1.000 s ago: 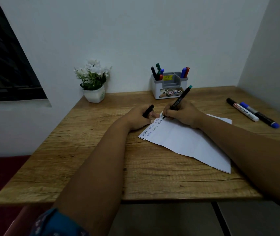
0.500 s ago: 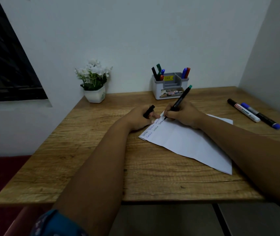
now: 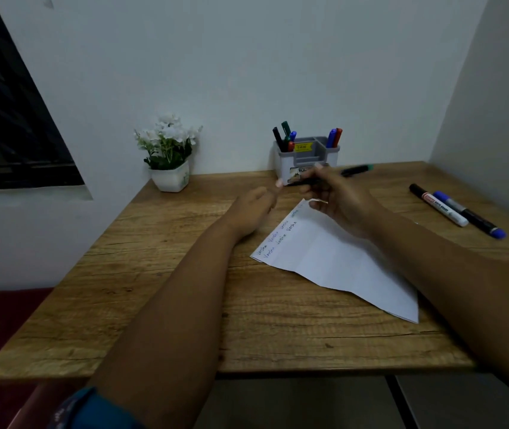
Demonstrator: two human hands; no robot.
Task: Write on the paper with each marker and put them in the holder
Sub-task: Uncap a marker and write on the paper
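**Green-tailed marker off the page, capping step**

Green-ended black marker (image 3: 337, 176) is pinched in the right hand (image 3: 338, 201), lying roughly level above the far corner of the paper (image 3: 333, 258), just in front of the holder (image 3: 306, 159). Fingers closed around the barrel; the image is blurred there.

Left hand (image 3: 251, 209) sits curled just beside the marker's near end. Can't tell whether it has a cap in it.

Judgement: writing with this marker is done, and recapping comes next. That needs the two hands lined up end to end, then a short reach to the holder.

Holder contents:
- left compartment: black, green, blue, red markers, upright
- right compartment: blue and red
- middle: looks empty

Two markers (image 3: 456, 212) lie well apart on the table's (image 3: 185, 305) right side, not yet stowed.
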